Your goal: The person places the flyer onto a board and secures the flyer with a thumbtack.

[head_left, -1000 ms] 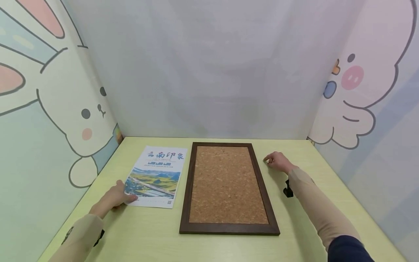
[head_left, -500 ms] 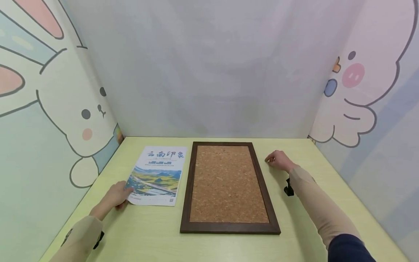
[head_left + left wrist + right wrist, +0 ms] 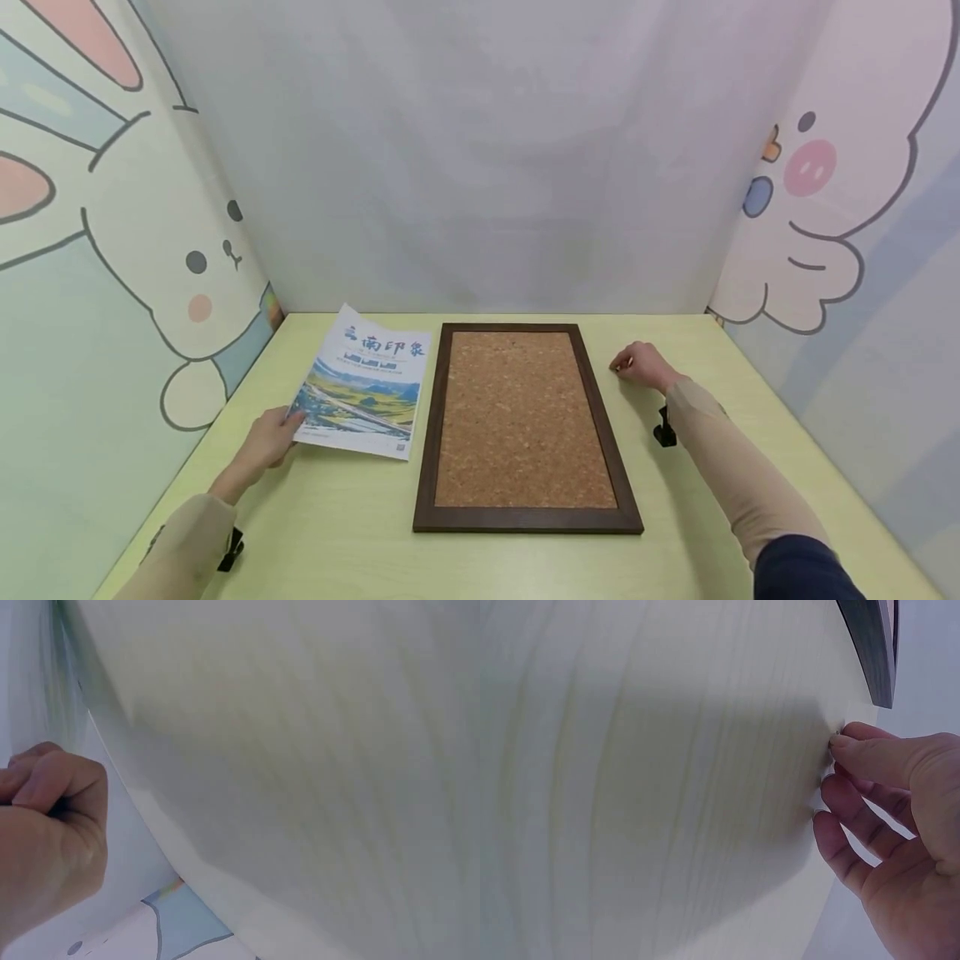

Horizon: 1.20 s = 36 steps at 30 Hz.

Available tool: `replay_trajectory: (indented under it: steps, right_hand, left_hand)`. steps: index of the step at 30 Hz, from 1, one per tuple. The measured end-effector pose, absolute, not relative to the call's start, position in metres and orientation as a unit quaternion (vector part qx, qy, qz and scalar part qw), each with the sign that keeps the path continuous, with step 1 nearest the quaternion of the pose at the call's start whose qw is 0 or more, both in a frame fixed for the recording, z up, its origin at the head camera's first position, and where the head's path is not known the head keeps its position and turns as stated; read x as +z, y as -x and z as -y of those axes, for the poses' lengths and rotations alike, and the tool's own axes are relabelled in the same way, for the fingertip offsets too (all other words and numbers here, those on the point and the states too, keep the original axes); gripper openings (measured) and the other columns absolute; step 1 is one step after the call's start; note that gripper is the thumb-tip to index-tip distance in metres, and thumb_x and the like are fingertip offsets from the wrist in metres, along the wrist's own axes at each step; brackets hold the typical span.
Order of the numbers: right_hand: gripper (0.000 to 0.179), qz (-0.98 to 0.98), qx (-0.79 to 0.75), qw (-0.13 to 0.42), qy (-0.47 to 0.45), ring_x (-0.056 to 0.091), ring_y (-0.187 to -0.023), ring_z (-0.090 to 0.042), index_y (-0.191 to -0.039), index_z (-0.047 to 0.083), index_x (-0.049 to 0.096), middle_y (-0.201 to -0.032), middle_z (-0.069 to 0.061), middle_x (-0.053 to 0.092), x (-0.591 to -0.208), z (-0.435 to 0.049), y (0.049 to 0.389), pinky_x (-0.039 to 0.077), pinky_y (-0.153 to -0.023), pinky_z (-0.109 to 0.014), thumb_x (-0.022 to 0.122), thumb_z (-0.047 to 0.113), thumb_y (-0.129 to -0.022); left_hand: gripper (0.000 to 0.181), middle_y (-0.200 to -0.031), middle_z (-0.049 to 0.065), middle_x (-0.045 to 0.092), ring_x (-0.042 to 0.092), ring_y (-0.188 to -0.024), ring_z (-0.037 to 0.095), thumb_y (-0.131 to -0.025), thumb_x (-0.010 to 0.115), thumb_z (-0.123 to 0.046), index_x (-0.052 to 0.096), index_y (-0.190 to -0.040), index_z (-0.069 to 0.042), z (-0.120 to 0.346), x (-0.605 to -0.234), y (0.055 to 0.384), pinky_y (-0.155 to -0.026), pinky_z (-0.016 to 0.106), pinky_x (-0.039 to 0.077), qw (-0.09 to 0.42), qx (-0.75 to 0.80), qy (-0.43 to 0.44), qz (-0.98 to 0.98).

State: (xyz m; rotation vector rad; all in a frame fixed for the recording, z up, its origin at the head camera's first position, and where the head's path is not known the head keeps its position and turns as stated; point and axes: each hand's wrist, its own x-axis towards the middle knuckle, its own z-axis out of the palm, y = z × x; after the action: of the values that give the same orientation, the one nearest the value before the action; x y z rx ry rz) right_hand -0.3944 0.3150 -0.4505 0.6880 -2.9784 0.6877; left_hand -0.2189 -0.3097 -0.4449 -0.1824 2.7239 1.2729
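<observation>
- Pale yellow wood-grain surface (image 3: 337, 533), backed by a plain greyish-white curtain (image 3: 487, 167) and cartoon-printed side walls (image 3: 802, 275).
- A rectangular cork board with a dark brown frame (image 3: 525, 417) lies flat at the middle.
- Left of it, a white paper poster with a colourful landscape (image 3: 365, 387) curves upward, its left side raised.
- The person's left grip (image 3: 270, 436) pinches the poster's lower left edge, thumb on top.
- Right grip (image 3: 643, 365): beside the board, thumb and forefinger together near the surface; whether they hold something small, I cannot tell.
</observation>
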Motion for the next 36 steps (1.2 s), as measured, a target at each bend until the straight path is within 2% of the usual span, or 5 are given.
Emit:
replay_trajectory:
  steps: [6, 15, 23, 36]
  right_hand:
    - [0.012, 0.950, 0.227, -0.001, -0.214, 0.057, -0.070, -0.015, -0.090, -0.004, 0.075, -0.082, -0.016, 0.072, -0.450, -0.316, 0.393, 0.044, -0.065, -0.028, 0.068, -0.006, -0.080]
    - [0.013, 0.953, 0.228, -0.016, -0.199, 0.060, -0.073, -0.019, -0.092, -0.004, 0.075, -0.085, -0.018, 0.072, -0.447, -0.317, 0.394, 0.048, -0.066, -0.031, 0.067, -0.005, -0.082]
    - [0.012, 0.951, 0.230, -0.008, -0.208, 0.056, -0.069, -0.012, -0.090, -0.003, 0.075, -0.077, -0.011, 0.070, -0.452, -0.318, 0.395, 0.043, -0.063, -0.026, 0.068, -0.005, -0.080]
    - [0.013, 0.951, 0.234, -0.014, -0.203, 0.057, -0.071, -0.014, -0.091, -0.002, 0.076, -0.082, -0.014, 0.072, -0.452, -0.319, 0.395, 0.045, -0.065, -0.028, 0.068, -0.005, -0.081]
  left_hand:
    - [0.049, -0.052, -0.008, 0.039, 0.027, -0.040, 0.002, -0.106, 0.027, -0.025, 0.042, -0.134, 0.012, 0.308, -0.442, 0.222, -0.039, 0.019, 0.028, 0.074, 0.472, 0.076, -0.875]
    - [0.051, -0.051, -0.010, 0.036, 0.027, -0.040, 0.003, -0.107, 0.027, -0.026, 0.038, -0.140, 0.010, 0.304, -0.438, 0.226, -0.039, 0.020, 0.029, 0.062, 0.523, 0.074, -0.847]
    - [0.050, -0.054, -0.009, 0.038, 0.029, -0.041, 0.003, -0.107, 0.028, -0.027, 0.040, -0.141, 0.008, 0.293, -0.439, 0.228, -0.040, 0.020, 0.029, 0.061, 0.540, 0.075, -0.836]
    - [0.047, -0.052, -0.008, 0.038, 0.027, -0.039, 0.005, -0.107, 0.029, -0.025, 0.041, -0.140, 0.004, 0.261, -0.434, 0.231, -0.039, 0.019, 0.027, 0.062, 0.565, 0.053, -0.821]
